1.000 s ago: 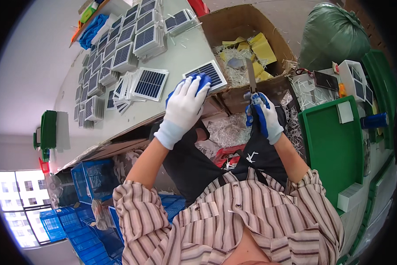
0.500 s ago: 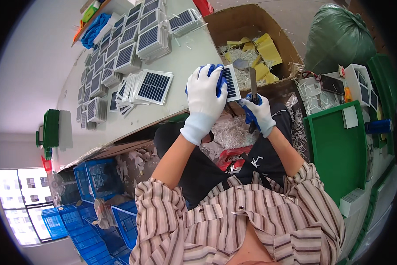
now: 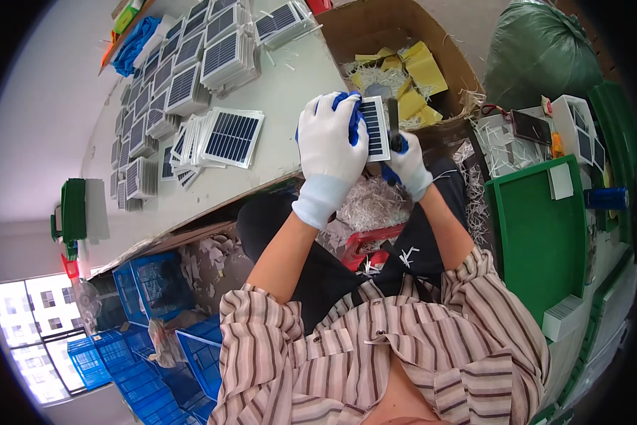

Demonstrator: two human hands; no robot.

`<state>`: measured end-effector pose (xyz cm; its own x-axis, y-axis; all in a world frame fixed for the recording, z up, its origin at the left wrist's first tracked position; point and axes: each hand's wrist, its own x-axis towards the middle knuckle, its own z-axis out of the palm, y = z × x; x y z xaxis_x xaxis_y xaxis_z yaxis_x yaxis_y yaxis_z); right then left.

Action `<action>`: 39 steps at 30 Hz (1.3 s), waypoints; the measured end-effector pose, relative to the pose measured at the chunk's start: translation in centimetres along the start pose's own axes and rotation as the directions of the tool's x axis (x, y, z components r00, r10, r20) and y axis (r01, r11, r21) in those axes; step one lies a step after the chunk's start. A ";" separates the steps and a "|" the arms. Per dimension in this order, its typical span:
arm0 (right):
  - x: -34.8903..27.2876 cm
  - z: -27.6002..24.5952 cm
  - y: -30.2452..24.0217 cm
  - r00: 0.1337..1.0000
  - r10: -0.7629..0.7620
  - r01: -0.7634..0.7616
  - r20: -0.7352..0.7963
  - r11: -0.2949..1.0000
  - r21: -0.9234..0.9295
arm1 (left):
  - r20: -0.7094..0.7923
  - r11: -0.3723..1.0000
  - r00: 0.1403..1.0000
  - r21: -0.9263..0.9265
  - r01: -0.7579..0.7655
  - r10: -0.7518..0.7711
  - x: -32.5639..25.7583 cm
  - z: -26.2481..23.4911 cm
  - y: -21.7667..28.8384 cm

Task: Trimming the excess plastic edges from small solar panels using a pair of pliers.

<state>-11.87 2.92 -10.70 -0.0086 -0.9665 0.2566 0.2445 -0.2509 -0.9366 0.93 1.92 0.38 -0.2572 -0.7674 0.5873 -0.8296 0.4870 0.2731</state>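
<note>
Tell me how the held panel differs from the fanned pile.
The held panel appears single; the fanned pile has several overlapping panels. The held panel is gripped and partly covered by the left hand; the fanned pile lies on the table, no hand on it. Both show dark cells with white borders.

Matt white knit cloth on the left hand [image 3: 332, 138] and right hand [image 3: 409, 168], smooth blue coating flashing at the fingers! Between them, a panel [image 3: 376, 131] with a glassy dark face, and a knife [image 3: 393, 113], its blade dull, metallic-looking. Smooth, pale bench [image 3: 283, 92], glossy fanned panels [image 3: 235, 134] toward its near edge. Beyond its right edge, a matt brown cardboard box [image 3: 368, 28], and there, crinkled shiny plastic: the green bag [image 3: 538, 57]!
</note>
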 end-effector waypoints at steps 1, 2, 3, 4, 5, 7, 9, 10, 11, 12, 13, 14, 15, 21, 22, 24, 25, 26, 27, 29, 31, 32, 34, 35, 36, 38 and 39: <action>0.5 -0.5 -0.5 0.996 0.062 -0.059 0.063 0.997 -0.042 | 0.000 1.000 1.000 -0.001 0.006 -0.006 0.1 0.1 0.1; 0.5 -0.8 -0.2 0.990 0.093 -0.090 0.108 0.995 -0.031 | 0.001 1.000 1.000 0.014 0.010 -0.010 0.1 0.1 0.2; 0.3 -0.9 0.2 0.981 0.122 -0.121 0.153 0.992 -0.021 | 0.001 1.000 1.000 0.028 0.014 -0.014 0.1 0.2 0.3; -0.9 -0.8 0.2 0.952 0.231 -0.221 0.202 0.973 -0.073 | 0.008 0.999 1.000 0.033 0.022 -0.022 0.0 0.5 0.2; -2.6 -0.1 -0.6 0.908 0.333 -0.311 0.255 0.942 -0.125 | 0.004 0.999 0.999 0.041 0.031 -0.031 0.0 0.4 0.1; -5.6 1.1 -1.5 0.829 0.191 -0.021 0.525 0.950 -0.313 | -0.003 0.999 1.000 0.038 0.020 -0.020 -0.1 0.3 0.1; -7.9 1.9 -1.1 0.978 0.084 -0.036 0.190 0.969 -0.244 | -0.016 0.999 1.000 0.041 0.014 -0.014 0.0 0.3 0.1; -7.3 1.8 -0.8 0.990 0.141 -0.141 -0.006 0.989 -0.034 | -0.017 0.999 1.000 0.037 0.009 -0.008 -0.1 0.5 0.3; -6.2 1.8 -0.4 0.956 0.231 -0.196 -0.179 0.961 0.197 | -0.014 0.999 1.000 0.038 0.009 -0.008 -0.3 0.3 0.3; -5.5 1.0 -0.9 0.926 0.347 -0.322 -0.146 0.931 0.170 | -0.012 0.999 1.000 0.052 0.013 -0.013 -0.4 0.2 0.3; -4.3 0.5 0.3 0.933 0.314 -0.288 -0.175 0.944 0.160 | -0.014 0.998 1.000 0.064 0.014 -0.013 -0.2 0.3 0.2; -3.2 -0.1 1.3 0.968 0.180 -0.169 -0.174 0.983 0.077 | -0.012 0.998 1.000 0.062 0.010 -0.009 -0.2 0.3 0.3; -2.1 -0.6 2.0 0.986 0.044 -0.046 -0.161 0.999 -0.007 | -0.011 0.998 1.000 0.057 0.012 -0.011 -0.1 0.3 0.4; -0.4 -0.9 -0.4 0.975 0.001 0.025 0.222 0.993 -0.117 | 0.006 0.999 0.999 0.042 0.035 -0.036 -0.1 0.4 0.4; -1.9 -0.8 -1.1 0.933 0.250 -0.251 0.259 0.967 -0.027 | 0.001 0.998 0.999 0.048 0.035 -0.036 -0.1 0.2 0.4; -4.5 0.0 -1.1 0.841 0.063 0.140 0.538 0.934 -0.328 | 0.002 0.998 0.999 0.053 0.040 -0.040 -0.1 0.3 0.3; -6.3 0.5 -1.2 0.795 0.152 -0.015 0.588 0.973 -0.232 | 0.007 0.998 0.999 0.051 0.035 -0.036 -0.2 0.3 0.3; -7.1 1.1 -1.6 0.894 0.165 -0.133 0.416 0.986 -0.105 | -0.010 0.998 1.000 0.051 0.030 -0.030 -0.2 0.4 0.2; -7.3 1.7 -1.9 0.952 0.204 -0.219 0.230 0.975 0.045 | -0.027 0.998 0.999 0.050 0.025 -0.023 -0.1 0.4 0.1; -5.8 2.1 -1.6 0.963 0.224 -0.209 -0.147 0.972 0.108 | 0.006 0.999 0.999 0.044 0.031 -0.032 -0.2 0.5 0.3; -4.2 3.1 -1.1 0.954 0.147 -0.188 -0.261 0.972 -0.138 | 0.031 0.998 0.999 0.058 0.036 -0.037 -0.1 0.4 0.1; -3.5 3.3 0.0 0.954 0.140 -0.181 -0.265 0.974 -0.136 | 0.027 0.997 0.999 0.075 0.033 -0.035 -0.1 0.4 0.3; -2.3 4.1 4.1 0.888 -0.372 0.194 -0.271 0.836 -0.513 | 0.037 0.996 0.999 0.091 0.025 -0.029 -0.2 0.2 0.6; -1.3 4.0 4.8 0.887 -0.373 0.196 -0.271 0.837 -0.511 | 0.036 0.995 0.999 0.093 0.025 -0.028 -0.1 0.2 0.7; 0.0 3.9 5.5 0.915 -0.313 0.172 -0.254 0.873 -0.455 | 0.040 0.996 0.999 0.089 0.013 -0.016 0.0 0.2 0.7; 2.4 3.9 6.7 0.960 -0.187 0.109 -0.208 0.935 -0.338 | 0.049 0.997 0.999 0.075 0.004 -0.008 -0.1 0.2 0.6; 3.3 3.7 7.3 0.975 -0.123 0.067 -0.184 0.956 -0.284 | 0.054 0.997 0.999 0.071 0.002 -0.006 -0.3 0.3 0.6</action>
<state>-6.55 -1.86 -15.78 -0.2174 -0.9216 0.3215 -0.0422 -0.3202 -0.9464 0.38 2.29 0.17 -0.2786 -0.7919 0.5434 -0.8635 0.4542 0.2193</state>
